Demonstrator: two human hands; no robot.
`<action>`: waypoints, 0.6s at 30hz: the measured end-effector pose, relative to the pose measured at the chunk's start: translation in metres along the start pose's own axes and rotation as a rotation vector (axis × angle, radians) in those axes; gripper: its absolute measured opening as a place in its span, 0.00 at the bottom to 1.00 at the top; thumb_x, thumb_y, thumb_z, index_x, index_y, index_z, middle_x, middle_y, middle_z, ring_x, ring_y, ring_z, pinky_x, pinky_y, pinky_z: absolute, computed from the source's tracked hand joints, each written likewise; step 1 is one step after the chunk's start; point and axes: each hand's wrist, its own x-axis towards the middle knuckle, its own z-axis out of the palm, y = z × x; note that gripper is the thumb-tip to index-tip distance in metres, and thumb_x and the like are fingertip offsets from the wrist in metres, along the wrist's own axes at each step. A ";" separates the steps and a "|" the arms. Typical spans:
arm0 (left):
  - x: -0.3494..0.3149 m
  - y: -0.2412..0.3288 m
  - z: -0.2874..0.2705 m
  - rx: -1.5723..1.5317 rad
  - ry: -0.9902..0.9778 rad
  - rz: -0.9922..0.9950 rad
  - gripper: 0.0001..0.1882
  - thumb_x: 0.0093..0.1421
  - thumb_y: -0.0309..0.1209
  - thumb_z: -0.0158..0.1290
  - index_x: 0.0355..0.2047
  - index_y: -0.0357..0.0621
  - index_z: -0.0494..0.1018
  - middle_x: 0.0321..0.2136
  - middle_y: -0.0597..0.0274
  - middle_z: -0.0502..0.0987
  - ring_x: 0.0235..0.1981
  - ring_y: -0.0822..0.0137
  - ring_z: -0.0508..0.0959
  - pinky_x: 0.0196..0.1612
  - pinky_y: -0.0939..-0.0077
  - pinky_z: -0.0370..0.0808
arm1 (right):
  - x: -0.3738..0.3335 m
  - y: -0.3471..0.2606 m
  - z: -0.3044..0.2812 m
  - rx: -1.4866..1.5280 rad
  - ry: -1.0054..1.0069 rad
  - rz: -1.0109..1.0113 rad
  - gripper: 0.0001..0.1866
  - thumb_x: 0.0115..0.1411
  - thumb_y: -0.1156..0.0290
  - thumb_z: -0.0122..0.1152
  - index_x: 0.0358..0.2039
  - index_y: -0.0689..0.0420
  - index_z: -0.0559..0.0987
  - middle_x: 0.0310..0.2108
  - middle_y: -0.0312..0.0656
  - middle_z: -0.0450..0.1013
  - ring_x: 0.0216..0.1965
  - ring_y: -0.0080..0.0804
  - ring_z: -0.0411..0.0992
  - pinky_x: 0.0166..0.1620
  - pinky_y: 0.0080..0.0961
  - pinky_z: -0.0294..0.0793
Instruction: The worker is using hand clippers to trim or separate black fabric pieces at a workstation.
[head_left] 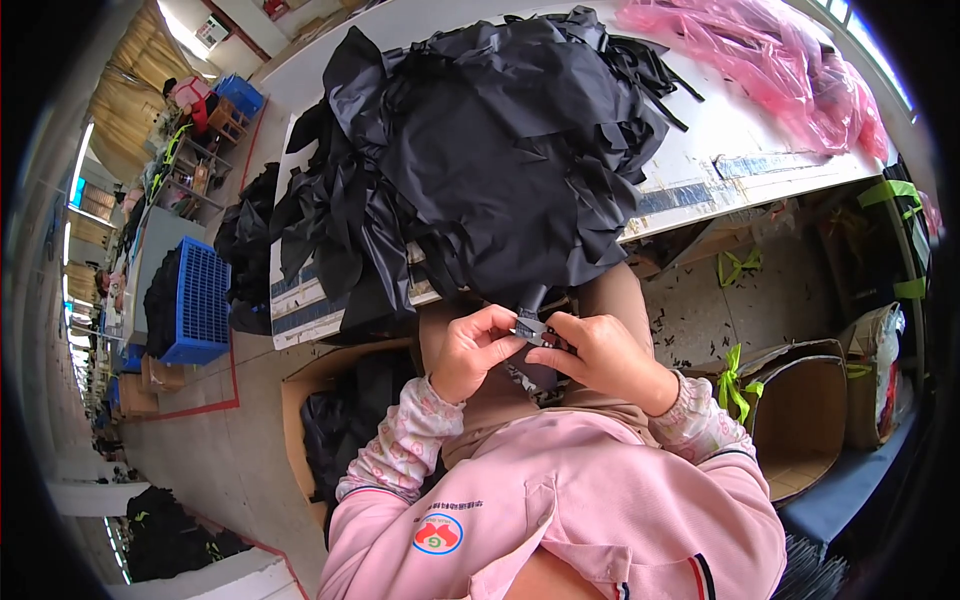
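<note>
A big heap of black fabric pieces (490,150) lies on the white table and droops over its front edge toward my lap. My left hand (472,352) is closed, thumb and fingertips pinching a narrow end of the black fabric. Close beside it, my right hand (603,358) is curled around a small pair of thread snips (532,326). The grey metal blades reach to the fabric at my left fingertips. Most of the snips' handle is hidden in my right hand.
Crumpled pink plastic sheeting (770,70) covers the table's far right. A cardboard box (295,425) with black fabric stands left of my legs, and another cardboard box (800,425) at right. A blue crate (203,303) sits farther left. Dark scraps litter the floor (695,305).
</note>
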 end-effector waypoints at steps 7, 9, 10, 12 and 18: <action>-0.001 -0.001 -0.001 0.056 0.034 0.000 0.05 0.58 0.19 0.55 0.36 0.36 0.74 0.34 0.69 0.74 0.36 0.79 0.73 0.43 0.84 0.70 | -0.002 0.002 0.001 -0.202 0.053 -0.059 0.20 0.57 0.54 0.63 0.24 0.59 0.70 0.17 0.45 0.72 0.19 0.48 0.71 0.23 0.39 0.69; -0.001 0.000 -0.002 0.095 0.047 0.046 0.05 0.57 0.19 0.55 0.35 0.34 0.74 0.34 0.68 0.73 0.36 0.78 0.72 0.42 0.84 0.69 | -0.003 0.004 0.000 -0.226 0.042 -0.057 0.20 0.57 0.55 0.62 0.24 0.59 0.70 0.17 0.45 0.72 0.18 0.48 0.71 0.22 0.39 0.69; -0.002 0.001 -0.004 0.094 0.049 0.046 0.05 0.57 0.19 0.55 0.35 0.34 0.74 0.34 0.68 0.73 0.36 0.78 0.72 0.42 0.84 0.69 | -0.003 0.004 -0.001 -0.202 0.035 -0.037 0.20 0.57 0.55 0.62 0.24 0.59 0.70 0.16 0.45 0.72 0.19 0.48 0.71 0.23 0.40 0.69; -0.003 0.001 -0.009 0.172 0.074 0.096 0.04 0.56 0.18 0.56 0.32 0.33 0.72 0.34 0.66 0.73 0.36 0.77 0.72 0.42 0.83 0.69 | -0.004 0.007 -0.002 -0.181 0.029 -0.017 0.20 0.58 0.55 0.62 0.24 0.59 0.70 0.16 0.45 0.71 0.19 0.48 0.71 0.24 0.40 0.69; -0.060 0.000 -0.100 0.893 0.033 0.044 0.07 0.49 0.22 0.57 0.29 0.34 0.73 0.32 0.58 0.74 0.30 0.65 0.76 0.33 0.76 0.72 | -0.003 0.041 0.002 -0.187 0.011 0.120 0.18 0.59 0.57 0.61 0.29 0.61 0.71 0.20 0.49 0.73 0.26 0.52 0.73 0.30 0.42 0.71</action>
